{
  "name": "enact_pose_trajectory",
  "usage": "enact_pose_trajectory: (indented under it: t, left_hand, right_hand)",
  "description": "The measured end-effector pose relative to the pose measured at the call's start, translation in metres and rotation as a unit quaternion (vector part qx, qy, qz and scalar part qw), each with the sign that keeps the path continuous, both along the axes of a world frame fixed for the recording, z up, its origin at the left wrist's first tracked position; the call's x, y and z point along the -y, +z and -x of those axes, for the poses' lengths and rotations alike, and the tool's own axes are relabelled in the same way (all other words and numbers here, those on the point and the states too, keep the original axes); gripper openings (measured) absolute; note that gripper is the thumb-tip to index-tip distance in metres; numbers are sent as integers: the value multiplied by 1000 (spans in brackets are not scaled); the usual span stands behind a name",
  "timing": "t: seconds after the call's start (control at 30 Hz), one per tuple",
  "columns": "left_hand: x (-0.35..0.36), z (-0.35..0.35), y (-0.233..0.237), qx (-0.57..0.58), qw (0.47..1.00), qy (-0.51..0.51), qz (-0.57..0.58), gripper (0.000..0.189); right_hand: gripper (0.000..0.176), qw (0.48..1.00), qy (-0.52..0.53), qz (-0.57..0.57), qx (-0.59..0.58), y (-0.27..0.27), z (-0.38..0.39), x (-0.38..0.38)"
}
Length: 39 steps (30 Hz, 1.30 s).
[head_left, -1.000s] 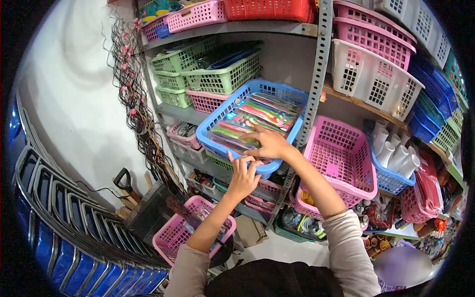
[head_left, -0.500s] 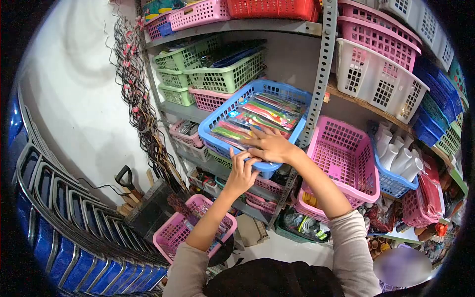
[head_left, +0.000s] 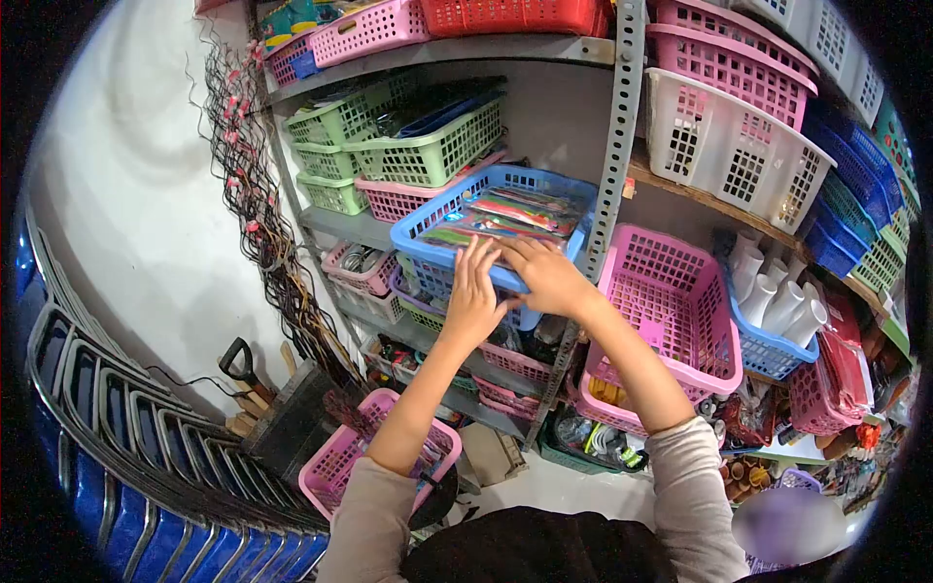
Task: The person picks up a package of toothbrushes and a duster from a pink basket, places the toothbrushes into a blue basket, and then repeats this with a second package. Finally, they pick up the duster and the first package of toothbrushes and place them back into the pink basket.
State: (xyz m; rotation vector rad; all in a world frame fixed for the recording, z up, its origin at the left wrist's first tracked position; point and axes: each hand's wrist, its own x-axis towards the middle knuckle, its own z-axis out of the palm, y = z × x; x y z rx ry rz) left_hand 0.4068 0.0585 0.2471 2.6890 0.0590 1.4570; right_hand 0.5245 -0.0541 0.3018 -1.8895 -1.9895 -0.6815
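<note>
Left grip: My left hand (head_left: 473, 296) lies flat on the front wall of the blue perforated plastic basket (head_left: 428, 262), with the fingers straight and pointing up. It closes on nothing.
Right grip: My right hand (head_left: 549, 277) sits just beside the left, draped over the front rim near the right-hand corner. I cannot tell whether its fingers hook the rim or only press on it.
Blue basket: It is directly ahead of both grips on the grey metal shelf unit (head_left: 340, 225), resting on lower baskets. Its front end juts towards me.
Contents: Flat, colourful, clear-wrapped packets (head_left: 515, 212) lie just beyond my fingertips.
Step in hand: I judge this to be two-handed contact on the front wall, with the shelf stack bearing the weight rather than my hands.
Next move calls for: Even pressure from both grips, I'd say, or the basket skews.
Edges: The grey slotted steel upright (head_left: 610, 146) stands just right of my right grip, close against the basket's corner. The green lattice plastic basket (head_left: 437, 146) hangs near above my fingertips.
Tight side: The pink lattice plastic basket (head_left: 671, 291) sits past the upright, beside my right forearm.
Open room: There is free air below my wrists and back towards me.
</note>
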Motion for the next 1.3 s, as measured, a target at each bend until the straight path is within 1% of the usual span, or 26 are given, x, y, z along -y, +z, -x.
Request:
enact_pose_trajectory:
  t: [0.03,0.07,0.1,0.13,0.2,0.3,0.4,0.43,0.5,0.53,0.57,0.63,0.67,0.7,0.77,0.8,0.83,0.9,0.97,1.0,1.03,1.1,1.17,1.2,1.23,1.3]
  left_hand:
    - [0,-7,1,-18,1000,11,-9,83]
    - [-5,-16,-1,-23,999,20,-19,90]
    - [-7,-23,0,-23,999,19,-19,90]
    - [-9,-29,1,-37,999,24,-29,90]
    - [-15,-43,1,-53,997,25,-46,91]
    - [-18,-60,4,-74,997,14,-34,94]
    - [-23,-71,5,-94,995,14,-36,96]
    - [-24,-75,5,-104,994,14,-31,96]
    - [-24,-81,5,-90,995,19,-36,97]
    - [-23,-83,3,-76,996,26,-41,98]
    - [-22,-85,2,-76,996,27,-40,98]
    - [-17,-84,1,-62,998,28,-18,100]
    - [-16,-81,0,-60,998,25,-11,97]
    - [-12,-76,0,-59,998,27,-9,97]
    - [-2,-58,-5,-83,996,35,17,90]
    - [-1,-51,-19,-59,997,55,9,81]
    - [1,-40,-31,-56,996,72,17,76]
    - [11,-11,-58,-28,995,50,83,72]
    - [16,17,-90,-9,987,50,150,67]
    - [16,29,-108,12,986,68,149,60]
    - [19,44,-119,10,985,81,153,60]
    - [26,74,-141,-44,968,114,219,54]
    - [32,101,-172,-48,956,147,249,52]
    - [35,113,-188,-45,952,174,248,47]
    - [38,126,-201,-46,948,189,253,47]
    - [48,155,-228,-61,930,209,295,40]
  right_hand:
    - [80,1000,-2,1,-1,-3,-9,-2]
    - [78,1000,-11,-4,5,-7,-18,-6]
    - [76,1000,-19,-9,10,-6,-26,-7]
    - [72,999,-35,14,5,-5,-34,-7]
    - [71,999,-38,21,-7,-3,-52,-10]
    - [71,997,-50,43,-42,-5,-72,-16]
    - [73,987,-138,77,-3,-4,-75,-21]
    - [73,987,-139,77,-3,-5,-72,-24]
    - [69,963,-260,68,4,-10,-64,-28]
    - [64,957,-285,59,-4,-12,-60,-30]
    - [64,957,-284,60,-4,-15,-56,-32]
    - [62,942,-336,-11,15,-24,-50,-36]
    - [62,944,-321,-63,34,-32,-46,-36]
    - [62,945,-319,-61,35,-38,-37,-34]
    - [63,942,-318,-91,54,-46,-12,-29]
    - [64,953,-284,-100,33,-50,1,-23]
    - [62,963,-220,-156,-10,-63,10,-22]
    - [58,978,-127,-141,-88,-88,28,-17]
    - [54,970,-42,-111,-211,-119,48,-14]
    - [51,966,-29,-92,-238,-135,57,-13]
    - [48,963,-21,-89,-252,-155,66,-13]
    - [46,937,17,-59,-345,-195,84,-18]
    - [42,888,-1,35,-458,-228,107,-21]
    - [39,901,15,-5,-433,-249,120,-25]
    - [36,892,49,-2,-448,-276,129,-30]
    - [34,787,27,116,-606,-324,155,-37]
